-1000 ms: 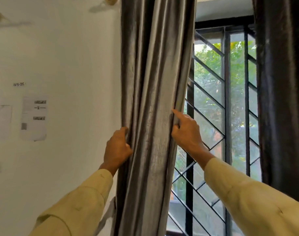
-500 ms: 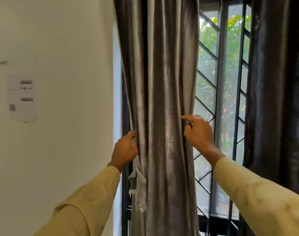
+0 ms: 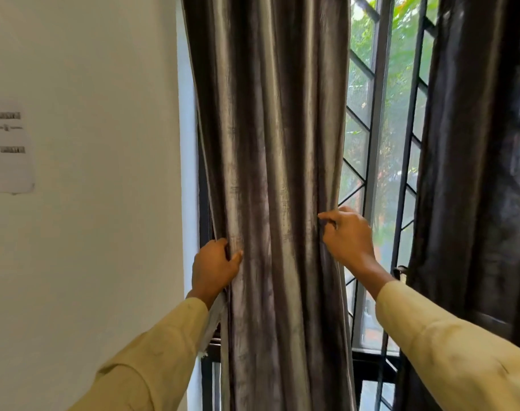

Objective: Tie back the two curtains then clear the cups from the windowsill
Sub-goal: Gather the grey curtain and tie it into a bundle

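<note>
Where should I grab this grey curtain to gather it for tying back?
Grip the grey curtain by its side edges, one from each side, where the left hand and right hand hold it; it hangs in loose vertical folds, so pressing inward should bunch it.

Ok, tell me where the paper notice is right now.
In the head view, the paper notice is stuck on the white wall at the far left edge, well apart from and left of the grey curtain.

Both arms raised forward, tan sleeves [image 3: 448, 345] reaching wrists. Left hand [image 3: 214, 269] grips left edge of grey curtain [image 3: 270, 129], thumb across front fold. Right hand [image 3: 349, 237] higher, fingers curled, pinching right edge.
</note>
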